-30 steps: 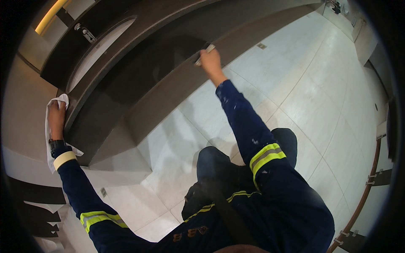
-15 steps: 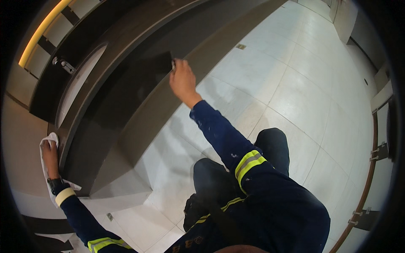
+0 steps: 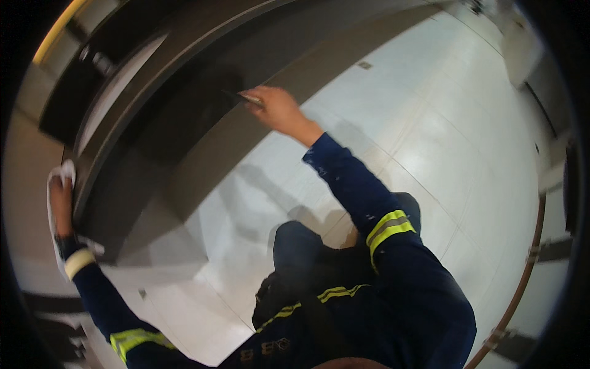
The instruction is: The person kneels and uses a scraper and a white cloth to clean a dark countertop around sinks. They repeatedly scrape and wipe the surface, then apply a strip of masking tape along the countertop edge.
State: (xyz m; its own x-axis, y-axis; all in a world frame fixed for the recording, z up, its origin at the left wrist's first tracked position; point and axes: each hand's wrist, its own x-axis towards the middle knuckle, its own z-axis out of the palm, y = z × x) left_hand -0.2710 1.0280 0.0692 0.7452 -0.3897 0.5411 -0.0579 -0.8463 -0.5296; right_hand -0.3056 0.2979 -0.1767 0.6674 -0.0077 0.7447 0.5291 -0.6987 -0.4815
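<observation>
My right hand is closed around the pale handle of a scraper. Its thin dark blade points left at the dark front panel under the counter; whether it touches the panel I cannot tell. At the far left, my left hand presses a white cloth against the near end of the counter, beside its edge. The cloth wraps over the fingertips and hangs down past the wrist, so the fingers are partly hidden.
Along the counter top are a white basin and a chrome tap. Pale floor tiles stretch to the right, with a small floor drain. A brown rail runs along the right side.
The scraper has turned from nearly upright to pointing left, as my right hand swung round, with its forearm further right. My left hand stays on the cloth. The whole view has shifted slightly.
</observation>
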